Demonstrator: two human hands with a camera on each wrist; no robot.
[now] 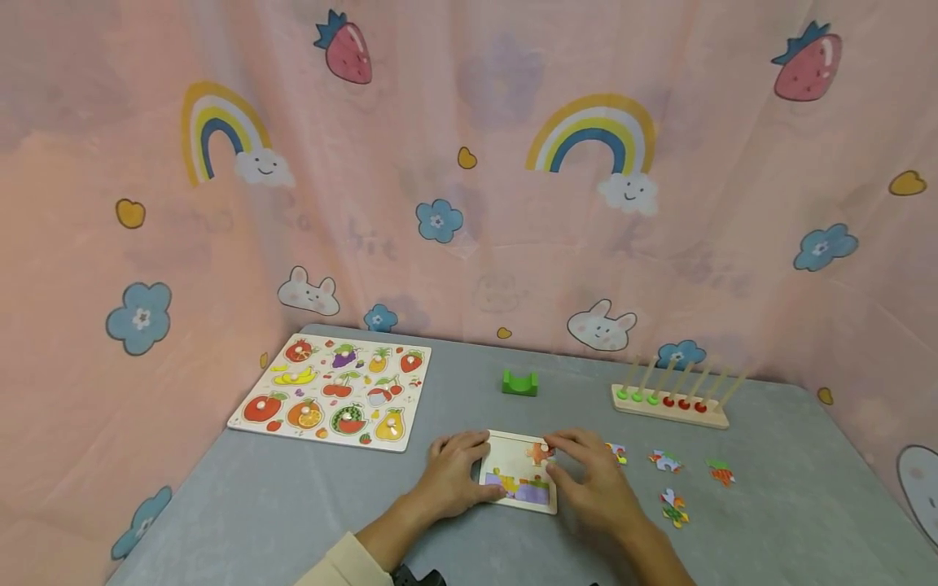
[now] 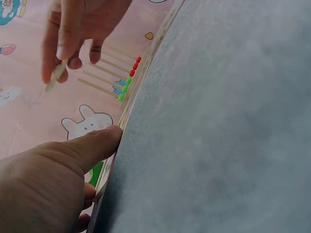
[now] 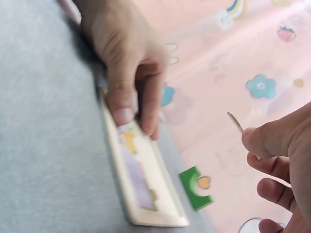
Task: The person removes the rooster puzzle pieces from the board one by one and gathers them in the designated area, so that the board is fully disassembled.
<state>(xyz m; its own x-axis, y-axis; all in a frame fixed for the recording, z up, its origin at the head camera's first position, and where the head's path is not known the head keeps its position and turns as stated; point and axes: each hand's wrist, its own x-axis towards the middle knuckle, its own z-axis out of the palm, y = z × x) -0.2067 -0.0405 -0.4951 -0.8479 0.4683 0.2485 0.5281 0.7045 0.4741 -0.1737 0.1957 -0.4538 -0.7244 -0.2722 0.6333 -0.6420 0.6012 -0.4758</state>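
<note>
A wooden jigsaw tray (image 1: 518, 506) lies on the table with purple and yellow pieces fitted along its near side. Across its left end, my left hand (image 1: 453, 478) grips it, thumb near the front and fingers toward the back edge. My right hand (image 1: 592, 482) pinches an orange jigsaw piece (image 1: 541, 453) between thumb and fingers over the tray's right part. In the right wrist view, that thin piece (image 3: 235, 121) shows edge-on, raised above the tray. Loose jigsaw pieces (image 1: 665, 461) lie to the right of my right hand, one partly hidden behind it.
A fruit peg puzzle board (image 1: 364, 394) lies at the back left. Behind the tray stands a green notched block (image 1: 519, 383). A wooden peg rack (image 1: 670, 407) with green and red beads is at the back right. A pink patterned curtain (image 1: 469, 268) hangs round the table (image 1: 293, 505).
</note>
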